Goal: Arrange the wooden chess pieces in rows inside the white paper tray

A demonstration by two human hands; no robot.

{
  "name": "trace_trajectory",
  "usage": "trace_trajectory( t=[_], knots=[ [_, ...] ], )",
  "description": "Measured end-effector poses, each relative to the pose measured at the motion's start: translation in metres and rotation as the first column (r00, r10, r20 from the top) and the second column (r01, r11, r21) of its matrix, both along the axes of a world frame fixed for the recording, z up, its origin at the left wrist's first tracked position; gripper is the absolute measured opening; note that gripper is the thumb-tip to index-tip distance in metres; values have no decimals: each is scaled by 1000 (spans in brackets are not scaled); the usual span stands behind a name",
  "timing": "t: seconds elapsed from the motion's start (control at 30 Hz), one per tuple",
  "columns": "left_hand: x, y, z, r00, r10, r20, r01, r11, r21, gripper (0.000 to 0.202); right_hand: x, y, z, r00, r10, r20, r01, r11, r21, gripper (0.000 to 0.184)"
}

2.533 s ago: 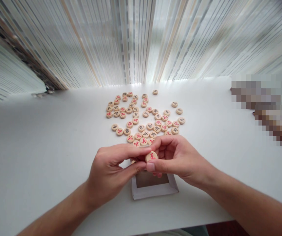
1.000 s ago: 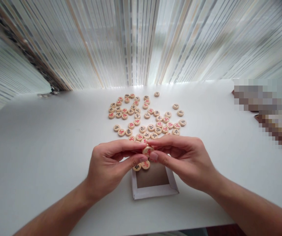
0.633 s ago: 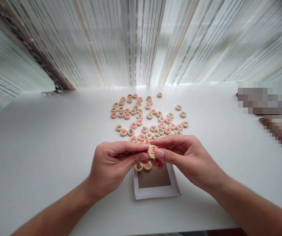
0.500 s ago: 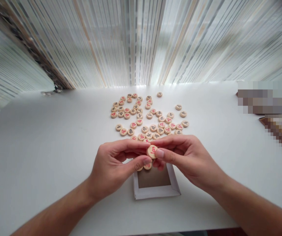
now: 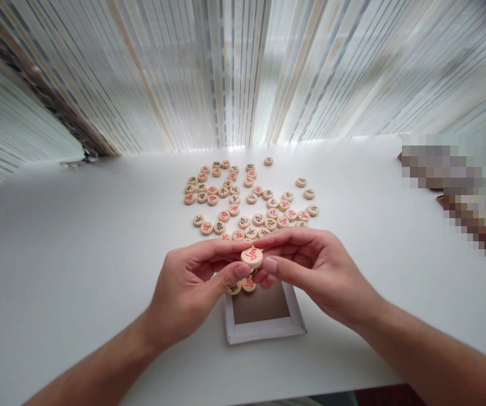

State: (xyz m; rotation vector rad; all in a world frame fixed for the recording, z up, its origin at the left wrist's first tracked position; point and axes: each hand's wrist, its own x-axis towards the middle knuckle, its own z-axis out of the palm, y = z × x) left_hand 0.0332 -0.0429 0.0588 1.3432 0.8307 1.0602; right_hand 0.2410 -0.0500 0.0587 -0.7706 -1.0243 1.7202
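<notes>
1. While above the far edge of the cardboard tray (image 5: 265, 331): one round wooden xiangqi piece (image 5: 252, 257), red character upward, lifted clear of the white counter (image 5: 77, 270).
2. Left hand (image 5: 187, 299): thumb and forefinger (image 5: 221, 251) pinching the piece's rim, other fingers curled loosely below.
3. Right hand (image 5: 310, 276): thumb and forefinger (image 5: 293, 239) pinching the opposite rim, remaining fingers curled inward.
4. At the tray's far edge, just below the held piece: two further pieces (image 5: 241, 286), side by side and touching, one black-marked, one red-marked.
5. Beyond the tray: loose scatter of red- and black-marked pieces (image 5: 243, 210) on the counter, nearest ones partly behind the fingers.
6. Well right of the tray: pixelated objects (image 5: 450, 192), too blurred to identify.
</notes>
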Motion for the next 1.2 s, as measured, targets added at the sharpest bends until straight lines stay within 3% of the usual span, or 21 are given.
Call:
trace_trajectory(
  t=[0.37, 0.63, 0.9, 1.2],
  knots=[
    [1, 2, 3, 998, 49, -43, -46, 998, 52, 11, -1, 1, 1, 998, 57, 11, -57, 998, -21, 22],
    [1, -3, -2, 1000, 17, -20, -16, 998, 62, 41, 1, 4, 2, 995, 76, 72, -70, 995, -78, 32],
    [0, -3, -3, 999, 15, -49, -12, 998, 55, 36, 1, 2, 0, 991, 123, 50, -114, 982, -149, 29],
    [-1, -3, -8, 981, 52, -185, -8, 973, 232, 32, -3, 0, -1, 990, 101, 97, -80, 977, -197, 39]
  ],
)
